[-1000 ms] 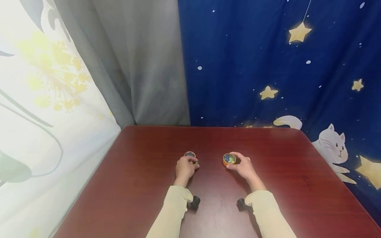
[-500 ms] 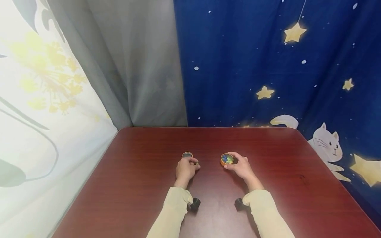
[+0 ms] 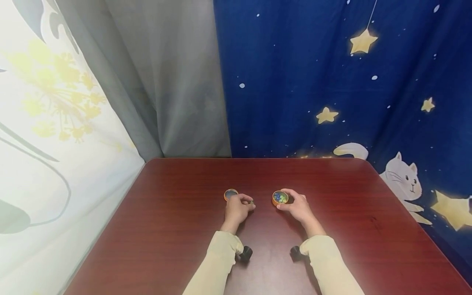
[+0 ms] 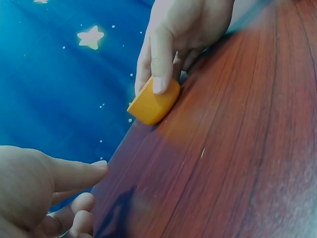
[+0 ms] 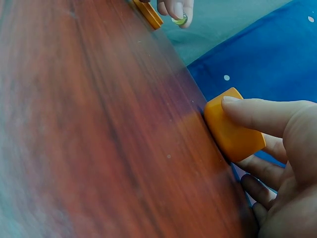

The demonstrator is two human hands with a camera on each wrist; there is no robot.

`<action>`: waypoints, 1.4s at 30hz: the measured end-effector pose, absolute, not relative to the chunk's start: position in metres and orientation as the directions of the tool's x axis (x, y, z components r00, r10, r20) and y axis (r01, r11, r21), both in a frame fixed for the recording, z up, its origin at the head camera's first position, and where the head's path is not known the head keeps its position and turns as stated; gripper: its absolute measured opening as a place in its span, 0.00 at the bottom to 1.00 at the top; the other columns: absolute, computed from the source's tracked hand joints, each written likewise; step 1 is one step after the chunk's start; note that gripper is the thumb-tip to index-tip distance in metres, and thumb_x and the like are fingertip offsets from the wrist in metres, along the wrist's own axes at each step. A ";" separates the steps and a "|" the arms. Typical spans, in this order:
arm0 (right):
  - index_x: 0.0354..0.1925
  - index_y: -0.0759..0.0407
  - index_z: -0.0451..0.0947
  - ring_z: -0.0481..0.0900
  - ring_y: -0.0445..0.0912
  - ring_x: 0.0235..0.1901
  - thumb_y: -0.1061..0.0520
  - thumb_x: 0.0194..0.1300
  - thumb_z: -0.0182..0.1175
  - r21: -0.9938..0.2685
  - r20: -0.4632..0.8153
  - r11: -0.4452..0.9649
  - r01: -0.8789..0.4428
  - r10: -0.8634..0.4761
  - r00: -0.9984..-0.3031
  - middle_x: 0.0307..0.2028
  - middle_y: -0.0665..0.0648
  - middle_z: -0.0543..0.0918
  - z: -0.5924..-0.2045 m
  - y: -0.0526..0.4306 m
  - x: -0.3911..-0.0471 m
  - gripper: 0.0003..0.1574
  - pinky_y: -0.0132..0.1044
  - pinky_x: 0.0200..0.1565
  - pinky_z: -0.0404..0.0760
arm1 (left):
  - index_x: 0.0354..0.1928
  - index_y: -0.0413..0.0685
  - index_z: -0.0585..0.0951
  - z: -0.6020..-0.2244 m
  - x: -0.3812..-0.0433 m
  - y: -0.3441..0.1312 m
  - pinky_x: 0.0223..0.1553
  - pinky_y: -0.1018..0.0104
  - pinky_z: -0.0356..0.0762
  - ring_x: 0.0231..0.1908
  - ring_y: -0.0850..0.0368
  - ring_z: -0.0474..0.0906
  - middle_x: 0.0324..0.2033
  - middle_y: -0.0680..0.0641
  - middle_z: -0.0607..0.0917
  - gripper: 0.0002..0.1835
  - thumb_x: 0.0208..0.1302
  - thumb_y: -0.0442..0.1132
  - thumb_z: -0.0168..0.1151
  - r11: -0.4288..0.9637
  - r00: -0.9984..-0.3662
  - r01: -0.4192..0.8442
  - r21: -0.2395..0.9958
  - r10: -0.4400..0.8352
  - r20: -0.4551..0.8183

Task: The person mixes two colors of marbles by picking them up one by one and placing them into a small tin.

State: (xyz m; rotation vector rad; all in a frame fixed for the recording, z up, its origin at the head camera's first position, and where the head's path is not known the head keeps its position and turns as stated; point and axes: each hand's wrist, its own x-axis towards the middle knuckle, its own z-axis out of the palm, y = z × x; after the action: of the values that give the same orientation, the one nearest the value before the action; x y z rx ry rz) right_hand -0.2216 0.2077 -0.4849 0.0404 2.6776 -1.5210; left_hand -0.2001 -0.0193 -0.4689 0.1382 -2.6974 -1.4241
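My left hand (image 3: pixel 237 209) pinches a small glassy yellow-green marble (image 5: pixel 181 20) between thumb and fingertips, above the table. Just behind that hand lies a shallow round orange dish (image 3: pixel 230 193) with a greyish inside, partly covered by the hand. To the right, my right hand (image 3: pixel 299 207) grips a small round orange bowl (image 3: pixel 280 198), its thumb (image 5: pixel 247 110) on the near side and fingers around the far side. Several blue and green marbles show inside this bowl. From the left wrist view the orange bowl (image 4: pixel 154 101) appears side-on, low at the table surface.
Both hands work over a dark red wooden table (image 3: pixel 177 229). Beyond its back edge hang a grey curtain (image 3: pixel 188 82) and a blue star-patterned curtain (image 3: pixel 287 82). A white printed curtain (image 3: pixel 73 176) borders the left side.
My left hand has moved right with the marble, away from the shallow dish, showing more of it. My right hand keeps its grip on the bowl. The head view has shifted slightly.
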 end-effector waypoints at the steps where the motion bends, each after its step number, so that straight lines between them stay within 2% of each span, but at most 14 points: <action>1: 0.61 0.53 0.74 0.60 0.59 0.60 0.57 0.50 0.75 -0.857 -0.068 0.512 0.055 -0.008 -0.998 0.56 0.66 0.71 -0.485 0.208 -0.221 0.39 0.60 0.58 0.61 | 0.31 0.52 0.86 -0.468 -0.200 -0.019 0.33 0.60 0.74 0.27 0.61 0.77 0.23 0.57 0.81 0.07 0.50 0.37 0.76 0.559 -0.992 -0.041 0.828 -0.121 0.033; 11: 0.60 0.54 0.74 0.59 0.60 0.60 0.58 0.49 0.75 -0.857 -0.058 0.513 0.046 -0.009 -0.998 0.56 0.67 0.71 -0.485 0.208 -0.220 0.39 0.61 0.58 0.60 | 0.30 0.51 0.86 -0.470 -0.201 -0.014 0.32 0.62 0.73 0.25 0.62 0.76 0.20 0.57 0.80 0.08 0.48 0.36 0.76 0.545 -0.992 -0.009 0.838 -0.110 0.061; 29: 0.61 0.53 0.74 0.59 0.60 0.61 0.57 0.49 0.75 -0.854 -0.063 0.517 0.051 -0.007 -0.998 0.57 0.67 0.71 -0.486 0.209 -0.222 0.39 0.62 0.58 0.59 | 0.30 0.52 0.85 -0.471 -0.203 0.001 0.29 0.65 0.73 0.24 0.63 0.78 0.21 0.57 0.84 0.07 0.50 0.37 0.75 0.480 -0.996 -0.010 0.877 -0.080 0.032; 42: 0.61 0.53 0.74 0.59 0.60 0.60 0.56 0.51 0.75 -0.848 -0.064 0.529 0.045 -0.018 -0.998 0.56 0.66 0.72 -0.484 0.210 -0.222 0.39 0.63 0.57 0.59 | 0.31 0.52 0.86 -0.479 -0.208 0.018 0.28 0.69 0.75 0.25 0.67 0.79 0.22 0.58 0.85 0.08 0.50 0.36 0.76 0.410 -0.997 0.051 0.911 -0.027 0.068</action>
State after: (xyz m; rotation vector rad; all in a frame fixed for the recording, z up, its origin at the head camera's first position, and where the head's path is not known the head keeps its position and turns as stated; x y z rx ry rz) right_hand -0.2218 0.2100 -0.4845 0.0231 2.6895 -1.4940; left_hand -0.2078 0.0175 -0.4793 -0.0212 -2.5765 -1.6684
